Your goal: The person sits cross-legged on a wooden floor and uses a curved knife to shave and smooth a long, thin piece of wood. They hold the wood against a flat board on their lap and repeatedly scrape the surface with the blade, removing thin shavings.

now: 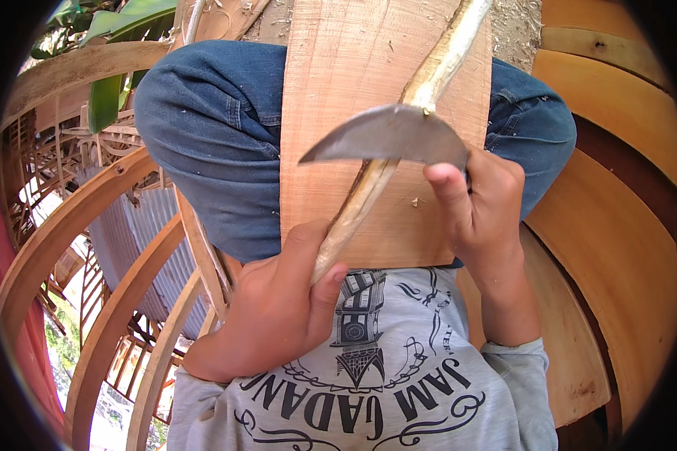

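Observation:
A long, partly peeled branch [359,197] runs slantwise over the board from lower left to upper right. My left hand [278,308] is wrapped round its lower end, close to my shirt. In my right hand [485,195] is a sickle-shaped knife [387,135] with a wide curved grey blade. Most of its handle is hidden by the fingers. The blade lies across the middle of the branch, its point toward the left. Beyond the blade the branch looks pale and shaved; brown bark shows along one side nearer me.
A broad wooden board [346,68] lies over my crossed legs in blue jeans [210,143]. Curved wooden slats [609,98] rise on the right. At left are a curved railing [90,210], a corrugated metal sheet [143,248] and green leaves [128,22]. Shavings [519,37] lie past the board.

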Motion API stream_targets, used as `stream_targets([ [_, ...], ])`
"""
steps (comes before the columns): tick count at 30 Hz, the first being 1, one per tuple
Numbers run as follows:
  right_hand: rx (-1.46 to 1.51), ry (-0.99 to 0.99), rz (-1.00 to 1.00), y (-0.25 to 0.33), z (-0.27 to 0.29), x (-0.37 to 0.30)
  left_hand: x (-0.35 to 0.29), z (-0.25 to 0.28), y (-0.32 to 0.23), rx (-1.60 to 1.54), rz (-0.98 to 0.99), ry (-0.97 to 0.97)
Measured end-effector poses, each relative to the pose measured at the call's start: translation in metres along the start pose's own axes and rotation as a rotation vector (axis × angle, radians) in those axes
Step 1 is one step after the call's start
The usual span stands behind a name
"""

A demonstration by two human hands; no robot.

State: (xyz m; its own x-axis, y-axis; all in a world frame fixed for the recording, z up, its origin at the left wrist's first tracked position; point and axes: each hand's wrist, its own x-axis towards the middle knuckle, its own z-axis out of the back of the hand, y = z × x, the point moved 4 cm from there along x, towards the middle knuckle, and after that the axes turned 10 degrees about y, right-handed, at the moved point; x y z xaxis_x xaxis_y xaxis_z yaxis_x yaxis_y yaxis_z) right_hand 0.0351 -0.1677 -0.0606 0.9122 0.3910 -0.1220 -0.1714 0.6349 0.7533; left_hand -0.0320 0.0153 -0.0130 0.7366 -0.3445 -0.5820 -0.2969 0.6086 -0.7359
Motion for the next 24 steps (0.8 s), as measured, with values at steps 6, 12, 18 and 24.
stream_targets([
  [6,-0.082,0.022,-0.050,-0.015,0.008,0.007,-0.005,0.002,0.003,-0.046,-0.022,-0.027],
  [12,0.011,0.000,0.049,0.003,-0.005,-0.001,-0.001,-0.004,0.007,0.146,-0.250,-0.151],
  [18,0.074,-0.034,-0.111,-0.005,-0.014,-0.003,0.004,-0.001,0.008,0.026,-0.063,-0.022],
  [24,0.192,0.018,-0.094,-0.006,-0.006,-0.013,0.008,-0.006,-0.005,0.021,-0.032,-0.099],
])
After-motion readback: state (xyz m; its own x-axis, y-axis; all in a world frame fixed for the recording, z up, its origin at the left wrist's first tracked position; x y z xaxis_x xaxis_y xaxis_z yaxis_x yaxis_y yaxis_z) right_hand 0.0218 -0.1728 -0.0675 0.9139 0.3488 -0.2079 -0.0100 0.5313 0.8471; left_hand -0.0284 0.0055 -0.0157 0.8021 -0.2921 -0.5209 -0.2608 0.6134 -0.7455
